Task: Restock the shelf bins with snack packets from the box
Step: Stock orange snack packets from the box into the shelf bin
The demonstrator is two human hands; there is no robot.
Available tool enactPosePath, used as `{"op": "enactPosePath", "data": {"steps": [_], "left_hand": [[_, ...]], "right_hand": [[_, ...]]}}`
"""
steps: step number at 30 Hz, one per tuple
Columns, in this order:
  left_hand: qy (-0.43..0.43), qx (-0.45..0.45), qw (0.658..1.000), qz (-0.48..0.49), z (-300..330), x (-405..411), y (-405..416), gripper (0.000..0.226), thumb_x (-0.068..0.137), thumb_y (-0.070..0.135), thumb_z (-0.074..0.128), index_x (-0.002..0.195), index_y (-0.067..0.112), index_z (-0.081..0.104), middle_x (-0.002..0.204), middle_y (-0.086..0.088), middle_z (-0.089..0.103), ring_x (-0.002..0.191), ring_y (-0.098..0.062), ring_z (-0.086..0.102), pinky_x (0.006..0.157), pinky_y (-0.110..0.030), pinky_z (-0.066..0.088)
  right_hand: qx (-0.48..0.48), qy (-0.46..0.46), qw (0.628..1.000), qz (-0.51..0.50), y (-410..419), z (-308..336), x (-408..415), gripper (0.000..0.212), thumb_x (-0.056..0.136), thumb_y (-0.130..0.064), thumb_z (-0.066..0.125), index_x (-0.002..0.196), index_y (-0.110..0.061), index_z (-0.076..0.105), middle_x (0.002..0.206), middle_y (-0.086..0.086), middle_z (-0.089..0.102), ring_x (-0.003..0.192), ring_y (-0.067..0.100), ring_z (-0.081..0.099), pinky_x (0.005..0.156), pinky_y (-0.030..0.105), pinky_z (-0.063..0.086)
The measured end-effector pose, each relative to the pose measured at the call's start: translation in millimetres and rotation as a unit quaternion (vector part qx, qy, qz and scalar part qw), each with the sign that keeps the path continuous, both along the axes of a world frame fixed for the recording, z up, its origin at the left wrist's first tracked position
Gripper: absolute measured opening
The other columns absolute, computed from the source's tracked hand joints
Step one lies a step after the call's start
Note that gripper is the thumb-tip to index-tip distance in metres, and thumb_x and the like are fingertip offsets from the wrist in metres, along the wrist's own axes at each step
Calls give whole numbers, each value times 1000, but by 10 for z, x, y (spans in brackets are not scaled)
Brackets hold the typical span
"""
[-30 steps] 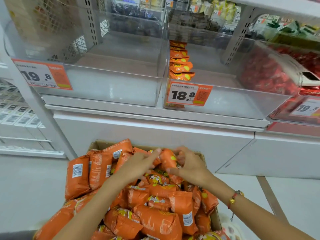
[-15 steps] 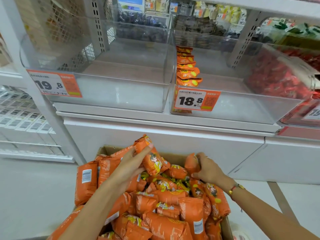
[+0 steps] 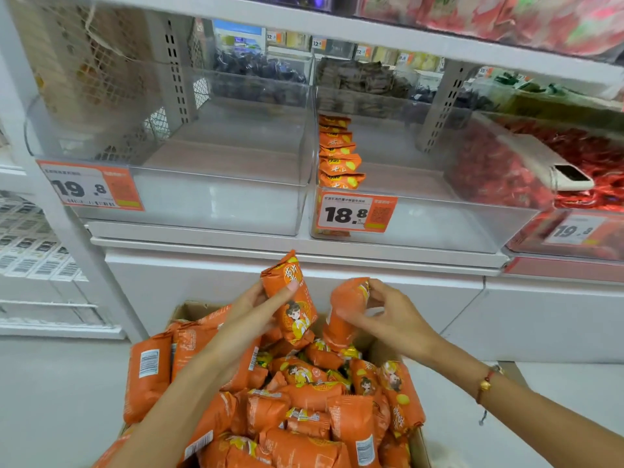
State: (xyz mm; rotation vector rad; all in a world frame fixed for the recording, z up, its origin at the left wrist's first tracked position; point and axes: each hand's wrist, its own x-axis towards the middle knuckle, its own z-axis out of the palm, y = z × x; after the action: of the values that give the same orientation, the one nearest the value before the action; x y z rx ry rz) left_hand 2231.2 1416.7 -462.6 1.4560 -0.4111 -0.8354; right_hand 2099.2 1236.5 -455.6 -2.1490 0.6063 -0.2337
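A cardboard box (image 3: 185, 309) heaped with orange snack packets (image 3: 304, 413) stands on the floor below the shelf. My left hand (image 3: 256, 304) grips one orange snack packet (image 3: 292, 300) upright above the box. My right hand (image 3: 388, 315) holds a second orange packet (image 3: 347, 309) beside it, also lifted off the pile. Above, the clear middle bin (image 3: 439, 228) tagged 18.8 holds a row of orange packets (image 3: 337, 153) along its left wall. The clear left bin (image 3: 202, 204) tagged 19.8 has nothing in it.
A bin of red packets (image 3: 580, 184) sits to the right, with a white scoop-like object (image 3: 560, 173) lying on it. A white cabinet front (image 3: 202, 282) runs below the bins. Upper shelf (image 3: 337, 28) overhangs the bins. A white rack (image 3: 33, 258) stands at the left.
Both hands have risen from the pile, each lifting an orange packet clear of the box. The view has come closer to the shelf.
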Motion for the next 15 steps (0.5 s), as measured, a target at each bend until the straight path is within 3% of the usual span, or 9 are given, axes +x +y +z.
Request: {"op": "enactPosePath", "data": {"steps": [2, 5, 7, 9, 12, 15], "left_hand": [[-6, -22, 1000, 0, 115, -65, -37, 43, 83, 45, 63, 122, 27, 61, 111, 7, 72, 102, -9, 68, 93, -31, 52], [-28, -52, 998, -16, 330, -164, -126, 46, 82, 46, 63, 124, 27, 60, 113, 7, 71, 104, -9, 67, 92, -31, 53], [-48, -82, 995, -3, 499, -232, -200, 46, 77, 45, 65, 120, 29, 61, 111, 10, 71, 101, -4, 67, 84, -21, 54], [-75, -121, 990, 17, 680, -262, -274, 40, 76, 38, 64, 114, 26, 62, 107, 10, 73, 97, -2, 68, 76, -13, 53], [-111, -176, 976, 58, 980, -167, -372, 29, 79, 29, 62, 106, 20, 64, 95, 9, 75, 87, -4, 70, 68, -13, 53], [-135, -209, 964, 92, 1293, 117, -465, 15, 88, 25, 57, 100, 19, 64, 80, 14, 74, 75, 1, 68, 61, -12, 51]], "right_hand": [[96, -52, 994, -25, 79, 325, -17, 40, 75, -38, 74, 111, -23, 65, 102, -12, 71, 90, -2, 66, 68, 8, 47], [143, -108, 982, -56, 160, 663, -39, 56, 65, -53, 67, 116, -32, 60, 105, -14, 69, 93, -1, 65, 65, 10, 51], [173, -125, 976, -49, 233, 810, -1, 51, 71, -54, 60, 118, -36, 54, 107, -14, 68, 91, -1, 67, 64, 11, 52], [163, -142, 975, -42, 287, 941, 68, 44, 78, -54, 53, 119, -36, 53, 106, -16, 67, 88, -5, 66, 66, 11, 52], [120, -157, 979, -59, 203, 1208, 194, 43, 83, -56, 46, 120, -33, 50, 107, -17, 64, 89, -5, 65, 73, 12, 52], [125, -134, 980, -73, -80, 1537, 323, 61, 73, -68, 48, 120, -29, 49, 102, -11, 65, 90, 6, 65, 76, 24, 53]]}}
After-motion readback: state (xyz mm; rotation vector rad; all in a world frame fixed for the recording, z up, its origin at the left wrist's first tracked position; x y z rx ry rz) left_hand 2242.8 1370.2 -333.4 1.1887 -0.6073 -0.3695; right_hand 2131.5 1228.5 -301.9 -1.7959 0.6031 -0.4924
